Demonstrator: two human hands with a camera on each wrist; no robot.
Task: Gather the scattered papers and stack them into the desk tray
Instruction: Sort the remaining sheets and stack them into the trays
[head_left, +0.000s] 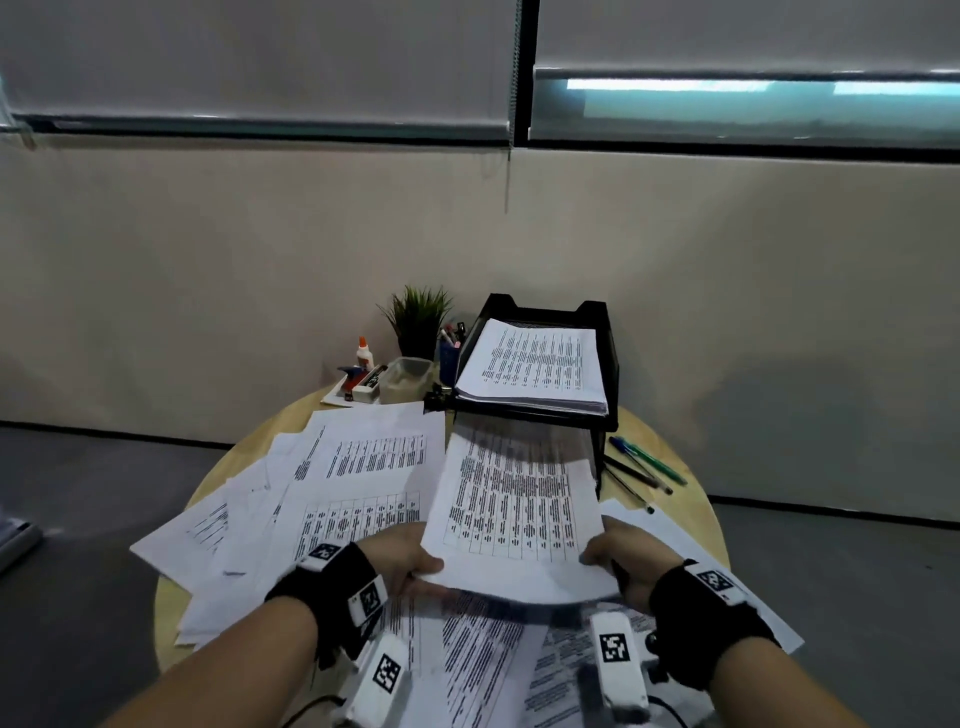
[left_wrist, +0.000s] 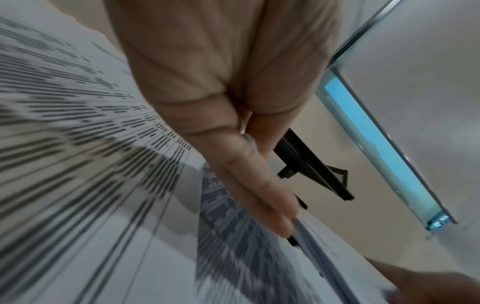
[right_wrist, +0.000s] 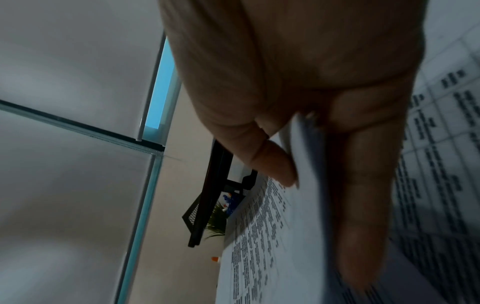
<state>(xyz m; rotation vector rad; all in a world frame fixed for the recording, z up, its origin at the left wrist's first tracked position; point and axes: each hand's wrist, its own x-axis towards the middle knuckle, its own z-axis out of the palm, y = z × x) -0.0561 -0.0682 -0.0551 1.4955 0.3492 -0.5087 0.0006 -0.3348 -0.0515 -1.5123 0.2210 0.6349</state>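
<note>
A small bundle of printed sheets (head_left: 514, 514) hangs above the round wooden table (head_left: 691, 467), its far edge close to the black desk tray (head_left: 610, 364). My left hand (head_left: 410, 564) pinches its near left corner and my right hand (head_left: 613, 553) pinches its near right corner. The tray holds a stack of printed papers (head_left: 535, 364). In the left wrist view my left hand (left_wrist: 259, 185) has fingers under the bundle (left_wrist: 324, 246). In the right wrist view my right hand (right_wrist: 311, 164) grips the bundle's edge (right_wrist: 306, 148) between thumb and fingers. Several loose sheets (head_left: 358, 467) lie scattered on the table.
Behind the loose sheets stand a potted plant (head_left: 418, 317), a blue pen cup (head_left: 449, 351), a glue bottle (head_left: 363, 353) and a beige container (head_left: 405, 379). Pens (head_left: 644, 462) lie right of the tray. A beige wall rises behind the table.
</note>
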